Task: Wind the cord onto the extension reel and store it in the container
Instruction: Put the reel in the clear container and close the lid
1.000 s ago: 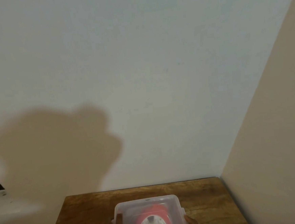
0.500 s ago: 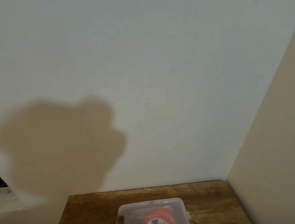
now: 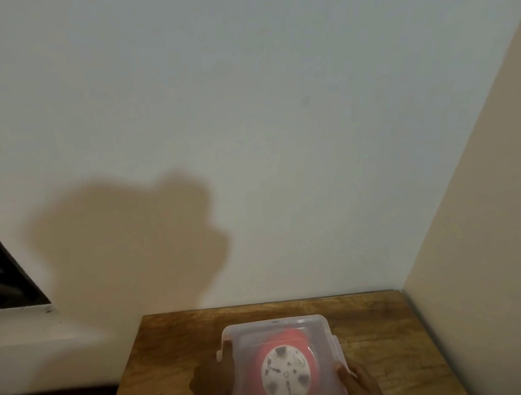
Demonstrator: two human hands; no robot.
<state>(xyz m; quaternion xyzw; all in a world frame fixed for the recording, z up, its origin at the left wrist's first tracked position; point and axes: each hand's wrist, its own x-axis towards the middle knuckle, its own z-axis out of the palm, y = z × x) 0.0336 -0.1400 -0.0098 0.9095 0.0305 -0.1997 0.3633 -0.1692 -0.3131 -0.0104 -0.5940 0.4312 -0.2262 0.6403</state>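
A clear plastic container [image 3: 321, 326] with its lid on sits on the wooden table [image 3: 178, 353] at the bottom centre of the head view. Inside it lies the red extension reel [image 3: 284, 373] with its white socket face up. My left hand [image 3: 210, 388] holds the container's left side, the thumb up along the lid edge. My right hand [image 3: 361, 382] holds the right side, fingers on the lid rim. The cord itself is hidden.
The table stands in a corner, with a white wall [image 3: 279, 133] behind it and a beige wall [image 3: 490, 241] to its right. A dark window opening [image 3: 0, 274] with a white sill is at the left. My shadow falls on the back wall.
The view has dropped, so more of the container, the reel and both hands shows. The hands stay on the two sides of the container.
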